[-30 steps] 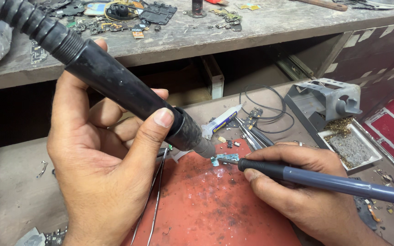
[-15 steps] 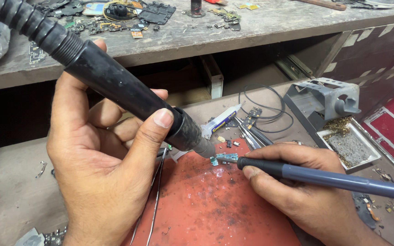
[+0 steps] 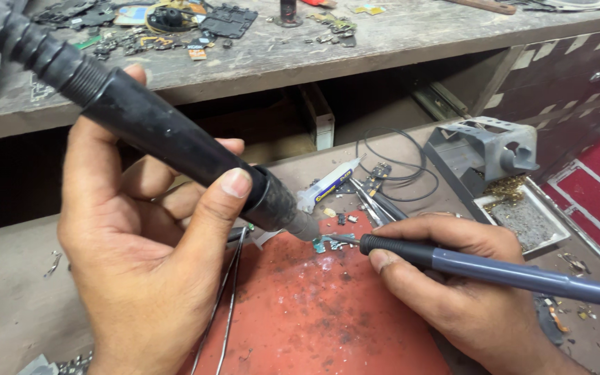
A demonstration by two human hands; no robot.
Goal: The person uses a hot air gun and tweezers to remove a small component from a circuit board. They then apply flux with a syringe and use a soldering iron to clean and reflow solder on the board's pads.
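The left hand grips the black heat gun. The right hand pinches the blue iron, whose tip has slid closer to the tiny board, so melting goes on.

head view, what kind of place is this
Most likely an electronics repair bench. The left hand holds a hot-air wand, the right hand a soldering iron, both aimed at a tiny board on a red mat; spare parts litter the shelf.

Matt black plastic hot-air wand with ribbed hose; smooth blue-grey plastic iron; stained red rubbery mat; rough wooden shelf; grey metal stand.
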